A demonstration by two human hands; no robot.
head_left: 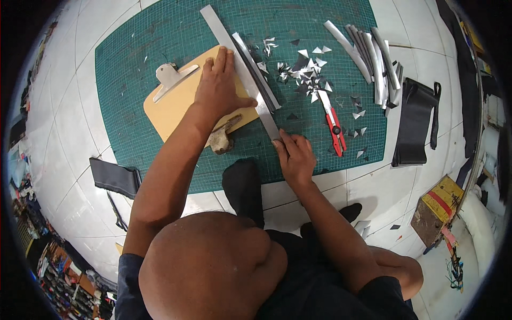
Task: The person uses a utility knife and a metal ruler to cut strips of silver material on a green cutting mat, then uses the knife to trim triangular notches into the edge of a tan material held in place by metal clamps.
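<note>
A long steel ruler lies slantwise over the right edge of a tan clipboard on a green cutting mat. My left hand rests flat across the clipboard, fingers stretched out and thumb touching the ruler. At the ruler's near end, my right hand pinches it between thumb and fingers. Narrow black and silver strips lie along its right side. Further right is a red utility knife with its blade out, beside a pile of small triangular scraps.
Several silver and dark strips are bundled at the mat's right edge. Folded black material lies on the white tiles beyond. A brown lump sits by the clipboard's near edge. My sock-covered foot touches the mat. A yellow box stands right.
</note>
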